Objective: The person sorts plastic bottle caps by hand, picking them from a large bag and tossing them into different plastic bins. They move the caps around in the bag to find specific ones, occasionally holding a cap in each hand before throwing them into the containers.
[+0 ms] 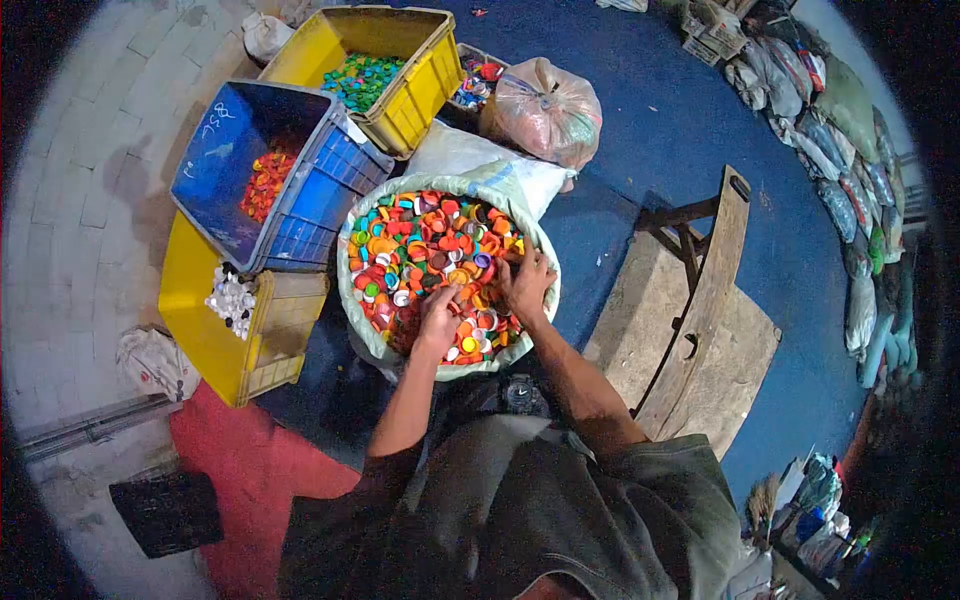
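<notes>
A large pale woven sack (pixel 352 300) with its rim rolled back stands in front of me, full of mixed bottle caps (pixel 425 240) in red, orange, yellow, white, green and blue. My left hand (pixel 438 320) is down among the caps near the sack's front middle. Its fingers are bent together around caps, partly hidden by the hand itself. Toward the right side of the sack, my right hand (pixel 528 285) rests on the pile, thumb apart from the curved fingers. Caps lie under and between those fingers.
Left of the sack, a blue crate (pixel 320 190) holds orange-red caps. One yellow crate (pixel 415 95) contains green and blue caps; another yellow crate (pixel 290 330) has white ones. A tied plastic bag (pixel 548 110) sits behind. A wooden bench (pixel 705 290) stands right, with filled bags (pixel 850 180) beyond.
</notes>
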`<state>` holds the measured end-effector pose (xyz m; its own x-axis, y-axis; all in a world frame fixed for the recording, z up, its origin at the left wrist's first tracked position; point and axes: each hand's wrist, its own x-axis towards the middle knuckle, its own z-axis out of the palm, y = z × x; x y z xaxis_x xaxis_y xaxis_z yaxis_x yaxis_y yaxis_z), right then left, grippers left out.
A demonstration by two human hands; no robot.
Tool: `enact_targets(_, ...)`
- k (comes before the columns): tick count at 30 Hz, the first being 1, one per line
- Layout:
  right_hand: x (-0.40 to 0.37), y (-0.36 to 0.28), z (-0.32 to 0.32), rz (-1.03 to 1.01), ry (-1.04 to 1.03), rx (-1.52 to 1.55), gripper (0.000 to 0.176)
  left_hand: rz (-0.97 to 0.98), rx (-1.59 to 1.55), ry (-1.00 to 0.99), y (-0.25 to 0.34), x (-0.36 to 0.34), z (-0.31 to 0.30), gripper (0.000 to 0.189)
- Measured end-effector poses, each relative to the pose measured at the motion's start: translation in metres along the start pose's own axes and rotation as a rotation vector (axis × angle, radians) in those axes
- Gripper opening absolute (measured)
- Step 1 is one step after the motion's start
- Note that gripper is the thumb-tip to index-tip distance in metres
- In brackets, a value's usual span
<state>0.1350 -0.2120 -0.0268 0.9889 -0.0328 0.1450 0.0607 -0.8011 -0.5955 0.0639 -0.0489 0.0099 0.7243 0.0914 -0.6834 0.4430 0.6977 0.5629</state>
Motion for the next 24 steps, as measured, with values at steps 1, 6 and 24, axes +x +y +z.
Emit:
enact_targets(1,0.001,0.002,-0.002,0.023,-0.027,0.063,0.065,0.024,0.043,-0.015,-0.004,0.008,-0.004,0.021)
enact_targets(6,-0.002,0.005,-0.031,0.341,0.062,0.697,0.05,0.521,0.772,0.075,-0.013,0.029,0.014,0.025)
enact_targets(24,-0.044,0.058,-0.093,0.955,-0.213,1.79,0.023,0.681,1.562,-0.258,0.01,0.087,0.08,0.042)
